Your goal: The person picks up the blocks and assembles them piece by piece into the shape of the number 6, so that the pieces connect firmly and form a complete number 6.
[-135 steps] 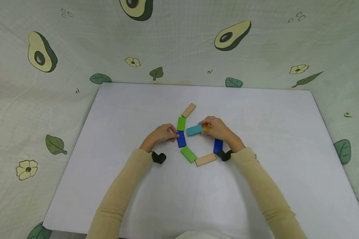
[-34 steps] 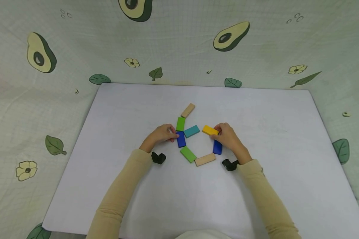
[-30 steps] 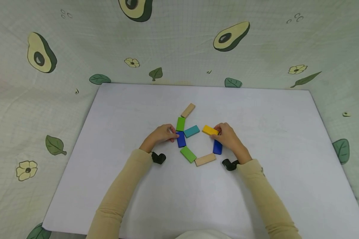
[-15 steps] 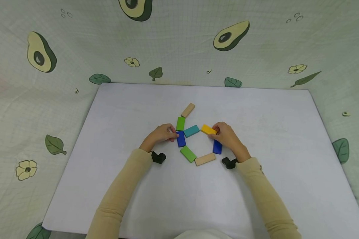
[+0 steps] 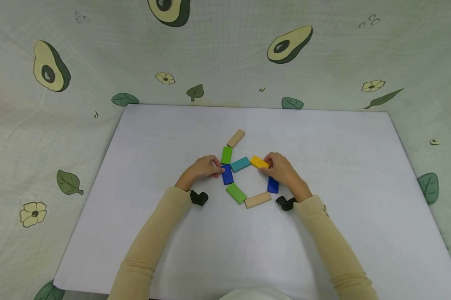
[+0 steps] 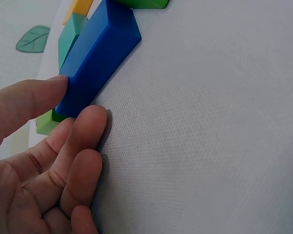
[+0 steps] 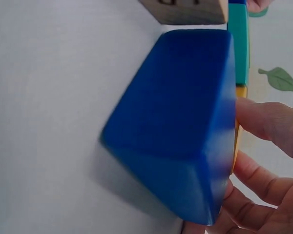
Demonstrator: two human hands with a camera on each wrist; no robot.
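Flat rectangular blocks form a ring on the white tabletop. My left hand (image 5: 204, 167) is at the ring's left side, thumb and fingertips at the end of a blue block (image 6: 100, 56). A green block (image 5: 227, 155) sits behind that block, and a turquoise block (image 5: 240, 164) slants off to its right. With thumb and fingers my right hand (image 5: 281, 168) pinches a yellow block (image 5: 259, 162), whose left end meets the turquoise block's right end. Just in front of the right hand lies a second blue block (image 7: 171, 97), partly hidden by the hand in the head view.
Another green block (image 5: 236, 193) and a plain wooden block (image 5: 258, 200) make up the ring's front. A second wooden block (image 5: 236, 138) points away at the back. Black wrist cameras (image 5: 199, 198) hang close over the white table (image 5: 225, 250). Avocado-print cloth (image 5: 225, 50) surrounds the table.
Earlier my right hand held the turquoise block, which now lies against the left blue block. Over the last second it has slid the yellow block left to the turquoise one. My left hand stayed put.
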